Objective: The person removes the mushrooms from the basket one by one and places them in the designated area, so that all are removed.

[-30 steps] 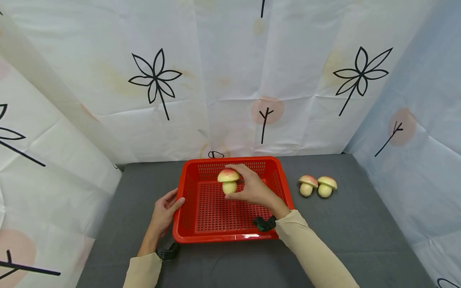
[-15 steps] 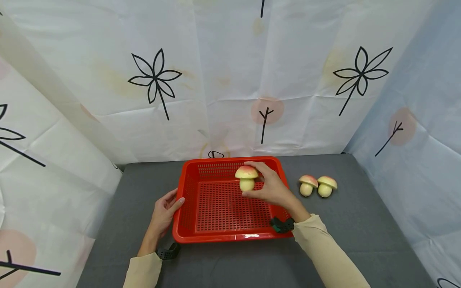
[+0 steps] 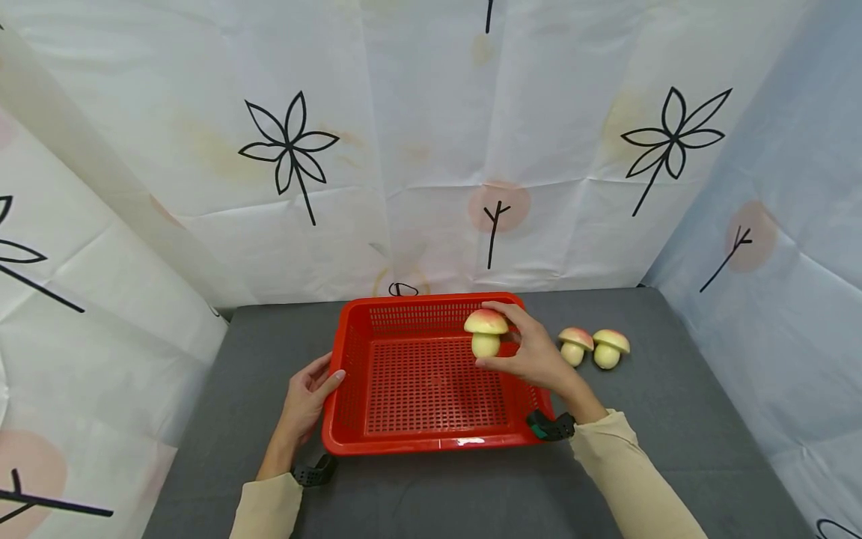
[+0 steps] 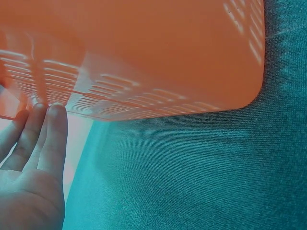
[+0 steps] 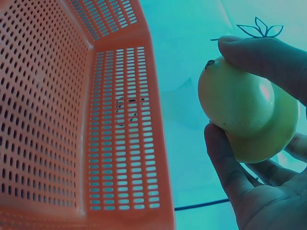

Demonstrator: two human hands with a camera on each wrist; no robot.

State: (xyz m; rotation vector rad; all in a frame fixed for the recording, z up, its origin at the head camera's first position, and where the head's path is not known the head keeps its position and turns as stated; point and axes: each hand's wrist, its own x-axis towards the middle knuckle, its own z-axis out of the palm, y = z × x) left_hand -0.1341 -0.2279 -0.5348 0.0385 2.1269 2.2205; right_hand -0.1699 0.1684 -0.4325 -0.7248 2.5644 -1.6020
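Note:
My right hand (image 3: 535,358) pinches a toy mushroom (image 3: 486,323) between thumb and fingers, holding it upright above the right part of a red plastic basket (image 3: 431,445). In the right wrist view the pale mushroom stem (image 5: 235,98) sits between the thumb and fingertips, with the cap behind it. At the basket's left side, my left hand (image 3: 303,403) holds the edge, thumb over the rim and fingers outside. The left wrist view shows those fingers (image 4: 55,134) against the slotted outer wall (image 4: 168,43); the thumb is hidden there.
Two more mushrooms, one red-topped (image 3: 575,346) and one with a yellower cap (image 3: 609,349), stand side by side right of the basket. Grey cloth (image 3: 417,498) covers the table. White printed curtains (image 3: 431,135) close in the back and sides.
My right hand has carried the mushroom rightward, from above the basket's middle to near its right side. The left hand and basket stay where they were.

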